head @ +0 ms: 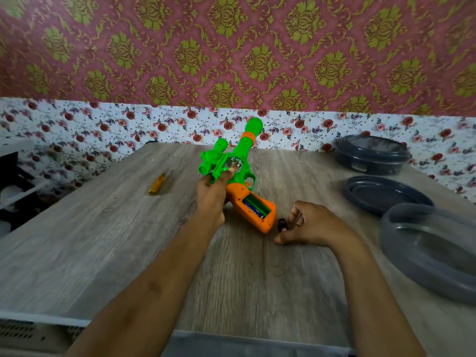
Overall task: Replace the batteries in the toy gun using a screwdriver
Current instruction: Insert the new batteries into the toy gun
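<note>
The toy gun [244, 166], bright green with an orange collar and an orange grip, sits over the middle of the desk [103, 253], its muzzle pointing away toward the far wall and a stubby green scope on its left side. The left hand [211, 199] is wrapped round the rear of the green body just above the grip, with a fingertip lying on the clear panel in the gun's side. The grip slants toward the near right, its butt down at the desk. The battery compartment [258, 205] in the grip lies open, green inside, and a dark blue battery [249, 207] sits along its near edge. There is print on the battery, but it is too blurred to read.

Just right of the butt, the right hand [309, 225] rests on the desk with its fingers curled, pinching a small dark cylinder [282, 224]. It may be a loose battery, though I cannot be sure from here.

To the left of the gun, well apart from both hands, a yellow-handled tool [157, 185] lies on the desk; it looks like the screwdriver.

Along the right side stand a lidded dark grey container [372, 155] at the far end, a dark grey lid [386, 194] nearer, and a translucent grey bowl [401, 256] nearest.
</note>
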